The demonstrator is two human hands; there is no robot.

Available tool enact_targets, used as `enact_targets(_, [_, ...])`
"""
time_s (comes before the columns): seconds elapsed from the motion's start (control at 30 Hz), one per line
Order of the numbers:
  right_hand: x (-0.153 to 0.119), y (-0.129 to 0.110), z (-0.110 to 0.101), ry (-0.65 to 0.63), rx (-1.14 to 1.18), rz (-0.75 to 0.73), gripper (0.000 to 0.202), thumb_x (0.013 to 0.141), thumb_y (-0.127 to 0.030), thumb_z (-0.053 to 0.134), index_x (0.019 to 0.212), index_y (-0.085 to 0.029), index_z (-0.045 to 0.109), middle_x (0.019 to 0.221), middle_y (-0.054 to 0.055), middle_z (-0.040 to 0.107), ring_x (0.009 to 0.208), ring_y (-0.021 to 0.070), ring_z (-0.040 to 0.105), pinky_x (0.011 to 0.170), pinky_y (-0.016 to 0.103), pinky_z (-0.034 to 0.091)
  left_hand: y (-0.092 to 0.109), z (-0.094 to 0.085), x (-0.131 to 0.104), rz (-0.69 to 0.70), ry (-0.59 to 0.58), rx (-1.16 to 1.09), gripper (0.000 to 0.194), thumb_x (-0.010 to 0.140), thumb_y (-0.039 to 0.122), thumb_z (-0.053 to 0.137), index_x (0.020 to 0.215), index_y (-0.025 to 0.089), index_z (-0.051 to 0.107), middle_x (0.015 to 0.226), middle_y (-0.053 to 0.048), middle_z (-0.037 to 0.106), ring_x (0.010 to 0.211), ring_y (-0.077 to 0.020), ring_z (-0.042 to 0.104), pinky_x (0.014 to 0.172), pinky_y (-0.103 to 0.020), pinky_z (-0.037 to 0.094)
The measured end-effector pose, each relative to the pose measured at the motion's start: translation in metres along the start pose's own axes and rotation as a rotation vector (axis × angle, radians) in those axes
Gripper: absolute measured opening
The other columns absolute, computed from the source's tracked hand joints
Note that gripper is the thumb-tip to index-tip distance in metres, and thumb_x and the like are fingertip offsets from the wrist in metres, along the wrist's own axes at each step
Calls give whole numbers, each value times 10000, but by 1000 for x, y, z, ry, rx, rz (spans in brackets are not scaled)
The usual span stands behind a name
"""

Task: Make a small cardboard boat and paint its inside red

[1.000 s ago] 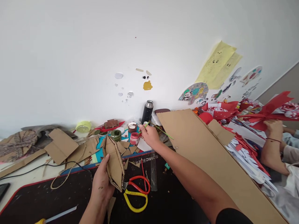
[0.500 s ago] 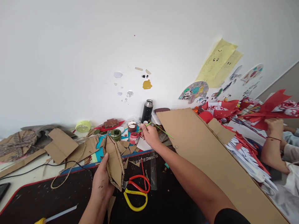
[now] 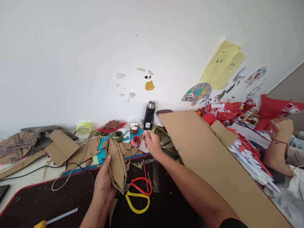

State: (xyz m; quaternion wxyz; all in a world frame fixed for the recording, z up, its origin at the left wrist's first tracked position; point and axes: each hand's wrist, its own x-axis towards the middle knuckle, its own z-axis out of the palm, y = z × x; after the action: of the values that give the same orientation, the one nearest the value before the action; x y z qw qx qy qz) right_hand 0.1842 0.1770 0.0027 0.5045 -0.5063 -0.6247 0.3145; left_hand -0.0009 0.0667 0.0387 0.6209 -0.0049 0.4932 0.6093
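My left hand (image 3: 106,177) grips a small boat-shaped cardboard piece (image 3: 116,164) with raised edges, held upright over the dark mat. My right hand (image 3: 152,142) reaches forward and pinches a thin green stick (image 3: 150,131). The lower end of that stick points into the mouth of an open jar of red paint (image 3: 136,141); whether it touches the paint I cannot tell. A jar of green paint (image 3: 117,136) and a brown jar with white contents (image 3: 134,128) stand close by. Scissors (image 3: 137,202) with red and yellow handles lie right of the cardboard piece.
A large cardboard sheet (image 3: 213,164) slants along the right, beside my forearm. A black flask (image 3: 149,114) stands against the wall. Cardboard scraps (image 3: 62,147) and yellow tape (image 3: 84,128) lie at left. At far right another person's hand (image 3: 281,128) holds a red paper bundle (image 3: 272,110).
My right hand has shifted slightly right and down, bringing the green stick's end to the red paint jar. The other person's red bundle has turned. My left hand is almost unmoved.
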Motion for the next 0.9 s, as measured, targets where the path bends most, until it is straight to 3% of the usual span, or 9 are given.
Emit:
enact_targets(0.13, [-9,2,5,-31,-90,-22,574,1111,-697,404,848,-247,642,491,-46,526,447,170,551,532,258,420,-1,0,1,2,-13,-5,370,1080,236,555,1361,75,735,938,-140,836,895,-274,834,830,-368,691])
enact_targets(0.37, [3,-6,-9,4,-151,-82,533,1125,-636,430,871,-238,677,490,-41,535,484,177,568,605,266,455,-4,-5,7,-4,-13,4,348,1073,258,583,1320,69,739,873,-135,817,860,-281,831,808,-365,692])
enact_targets(0.57, [3,0,-10,65,7,16,595,1074,-751,430,847,-242,639,491,-53,508,436,158,517,515,258,420,-2,-3,4,0,4,-4,386,1106,331,542,1316,74,740,831,-134,798,851,-285,827,800,-379,689])
enact_targets(0.77, [-3,-3,-11,21,63,28,600,1041,-773,479,863,-227,652,525,-55,522,427,140,503,483,259,406,-3,-3,5,45,14,-43,413,1125,383,513,1286,97,763,866,-127,799,886,-265,823,823,-351,676])
enact_targets(0.9, [-1,-20,-17,143,207,66,636,981,-833,534,832,-221,625,525,-54,517,411,129,479,436,254,376,-2,-2,5,59,45,-79,388,1122,363,529,1307,120,769,890,-104,803,911,-252,818,854,-353,674])
